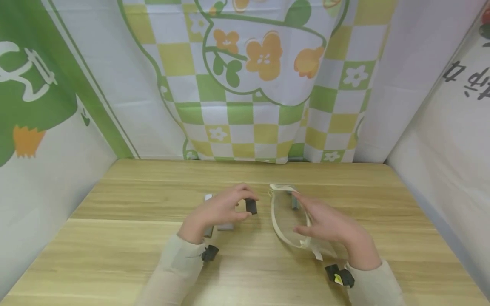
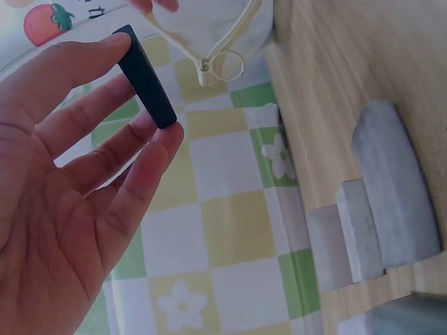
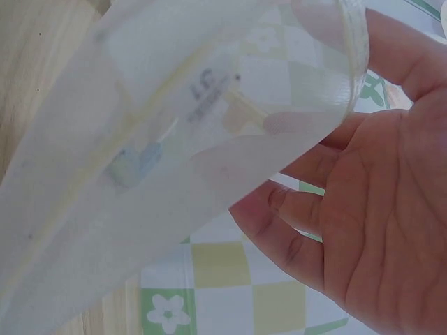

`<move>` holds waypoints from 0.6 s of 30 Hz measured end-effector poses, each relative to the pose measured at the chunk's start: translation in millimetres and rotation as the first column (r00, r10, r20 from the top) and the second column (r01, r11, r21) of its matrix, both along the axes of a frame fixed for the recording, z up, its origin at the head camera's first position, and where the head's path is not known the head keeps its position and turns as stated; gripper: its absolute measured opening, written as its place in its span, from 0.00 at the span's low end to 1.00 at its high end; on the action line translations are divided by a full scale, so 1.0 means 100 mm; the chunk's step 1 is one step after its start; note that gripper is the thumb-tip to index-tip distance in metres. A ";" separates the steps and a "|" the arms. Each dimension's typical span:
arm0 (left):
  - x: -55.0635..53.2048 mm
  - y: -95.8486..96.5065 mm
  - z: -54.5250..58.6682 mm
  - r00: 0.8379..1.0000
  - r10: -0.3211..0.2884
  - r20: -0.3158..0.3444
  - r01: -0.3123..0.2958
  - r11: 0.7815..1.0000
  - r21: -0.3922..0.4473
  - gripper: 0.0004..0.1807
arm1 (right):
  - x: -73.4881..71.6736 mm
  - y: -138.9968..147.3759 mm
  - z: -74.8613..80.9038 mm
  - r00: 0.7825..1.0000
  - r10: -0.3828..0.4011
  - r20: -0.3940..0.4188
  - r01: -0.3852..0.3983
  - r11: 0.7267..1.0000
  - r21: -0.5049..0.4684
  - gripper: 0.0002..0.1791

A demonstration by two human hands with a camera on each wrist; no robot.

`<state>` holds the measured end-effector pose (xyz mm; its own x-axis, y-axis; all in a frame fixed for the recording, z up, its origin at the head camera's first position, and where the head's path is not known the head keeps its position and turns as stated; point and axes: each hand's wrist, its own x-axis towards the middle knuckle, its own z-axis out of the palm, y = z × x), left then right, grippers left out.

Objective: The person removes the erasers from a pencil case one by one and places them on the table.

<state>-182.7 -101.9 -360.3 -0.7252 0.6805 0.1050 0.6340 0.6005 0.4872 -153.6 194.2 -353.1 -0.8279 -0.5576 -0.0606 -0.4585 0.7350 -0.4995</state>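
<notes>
Cream sleeves (image 1: 168,272) come in closest to me, a small black device (image 1: 209,253) strapped at the left cuff and another, marked with yellow, at the right. Beyond the cuffs, the left hand (image 1: 218,208) has its thumb and fingertips clamped on a dark block (image 1: 251,206), slim and flat-sided, pinched at its two ends and held up in the air left of the bag's mouth, near it but not touching.

Across from it, the right hand (image 1: 329,221) is at the mesh bag (image 3: 140,237), its fingers spread apart and only lightly bent; some show through the pale mesh, others lie outside it. The bag's cream rim gapes toward the left hand, and a thin loop (image 2: 228,65) dangles from the trim. A grey-green block (image 1: 294,202) shows by the right fingertips, within the outline of the mouth; whether it lies inside the bag or behind it, I cannot tell.

Partly hidden under the left hand, a large grey block (image 2: 394,185) lies on the wood-grain table (image 1: 115,238) with two smaller pale ones (image 2: 362,230) lined up beside it, and a darker one (image 2: 412,317) sits just apart from them.

Past the table's far edge hangs a checked curtain (image 1: 264,136) in green, yellow and white, with orange flowers higher up.
</notes>
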 end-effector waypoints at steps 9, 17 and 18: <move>0.02 -0.08 0.05 1.000 0.021 -0.003 -0.021 1.000 0.005 0.24 | 0.00 -0.01 0.00 1.000 -0.003 -0.002 0.003 1.000 0.007 0.49; 0.05 -0.18 0.03 0.999 0.030 -0.019 -0.030 1.000 -0.010 0.22 | -0.01 -0.01 -0.01 1.000 0.000 0.000 0.000 1.000 0.010 0.49; 0.06 -0.19 0.02 0.999 0.031 -0.021 -0.031 0.999 -0.011 0.22 | -0.01 -0.01 -0.01 1.000 0.001 0.000 -0.001 1.000 0.011 0.49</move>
